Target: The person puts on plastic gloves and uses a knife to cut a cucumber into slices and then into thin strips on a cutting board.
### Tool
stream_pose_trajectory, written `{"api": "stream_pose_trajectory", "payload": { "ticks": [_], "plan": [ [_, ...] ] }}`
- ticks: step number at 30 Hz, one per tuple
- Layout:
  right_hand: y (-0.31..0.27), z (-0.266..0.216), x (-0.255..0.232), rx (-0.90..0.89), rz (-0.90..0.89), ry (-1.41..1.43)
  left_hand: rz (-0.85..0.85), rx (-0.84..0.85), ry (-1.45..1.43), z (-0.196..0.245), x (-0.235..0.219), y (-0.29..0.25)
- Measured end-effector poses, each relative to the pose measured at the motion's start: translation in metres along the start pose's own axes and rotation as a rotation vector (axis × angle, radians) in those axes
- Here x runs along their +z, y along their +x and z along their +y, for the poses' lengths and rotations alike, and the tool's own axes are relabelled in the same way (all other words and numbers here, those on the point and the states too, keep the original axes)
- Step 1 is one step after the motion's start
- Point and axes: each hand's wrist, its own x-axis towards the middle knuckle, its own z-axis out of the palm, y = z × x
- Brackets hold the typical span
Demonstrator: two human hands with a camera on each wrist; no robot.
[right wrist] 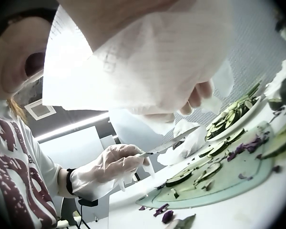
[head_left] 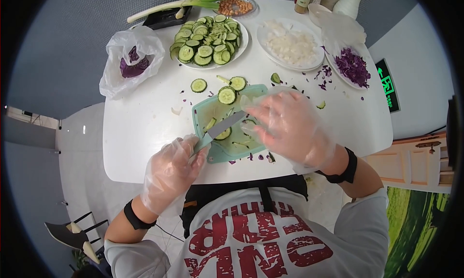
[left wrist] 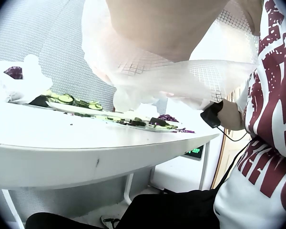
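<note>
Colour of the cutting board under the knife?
Pale translucent green cutting board, rim slightly bluer; shows best in the head view.

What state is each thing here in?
Knife: held, blade bare
Left hand: gloved, gripping the knife
Right hand: gloved, open
Cutting board: strewn with scraps
Plated cucumber: sliced
White vegetable: chopped
Plated purple cabbage: shredded
Bagged purple cabbage: unshredded
Plastic bag: open
Spring onion: unchopped

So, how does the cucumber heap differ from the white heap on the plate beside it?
The cucumber heap is green with darker rims; the white heap is pale throughout.
The cucumber heap is mostly flat, round slices, while the white heap is small chopped pieces.
Both sit on white plates toward the far side of the table.
</note>
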Motion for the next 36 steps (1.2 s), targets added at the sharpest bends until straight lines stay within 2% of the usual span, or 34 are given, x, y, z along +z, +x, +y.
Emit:
{"api": "stream_pose_trajectory", "payload": {
  "ticks": [2,5,7,9,12,14,16,21,23,26,32,36],
  "plan": [
    [0.001,0.001,0.004,-0.015,-0.091,-0.003,-0.051,-0.047,-0.014,0.000,-0.001,0.002],
    [0.000,0.001,0.010,0.007,-0.125,-0.011,-0.066,-0.050,0.018,-0.002,0.003,0.004],
    [0.001,0.002,0.010,0.003,-0.108,0.008,-0.010,0.004,0.019,-0.006,0.006,0.004],
    [-0.001,0.003,0.011,-0.002,-0.081,0.015,-0.025,-0.011,0.001,-0.007,0.008,0.000],
    [-0.006,0.005,0.014,0.009,-0.148,0.011,-0.049,-0.055,-0.030,-0.014,0.013,-0.009],
    [-0.010,0.002,0.015,0.008,-0.282,0.068,-0.067,-0.090,-0.048,-0.020,0.017,-0.018],
    [-0.012,-0.003,0.017,-0.011,-0.322,0.091,-0.159,-0.155,-0.113,-0.026,0.019,-0.024],
    [-0.012,-0.015,0.024,-0.042,-0.388,0.179,-0.143,-0.159,-0.169,-0.033,0.027,-0.029],
    [-0.009,-0.022,0.025,-0.027,-0.567,0.164,-0.146,-0.189,-0.203,-0.033,0.027,-0.027],
    [-0.008,-0.031,0.028,-0.041,-0.590,0.161,-0.113,-0.107,-0.073,-0.031,0.025,-0.024],
    [-0.011,-0.031,0.027,-0.046,-0.568,0.161,-0.127,-0.132,-0.112,-0.031,0.024,-0.022],
    [-0.013,-0.032,0.028,-0.033,-0.562,0.160,-0.199,-0.206,-0.153,-0.032,0.020,-0.021]
  ]
}}
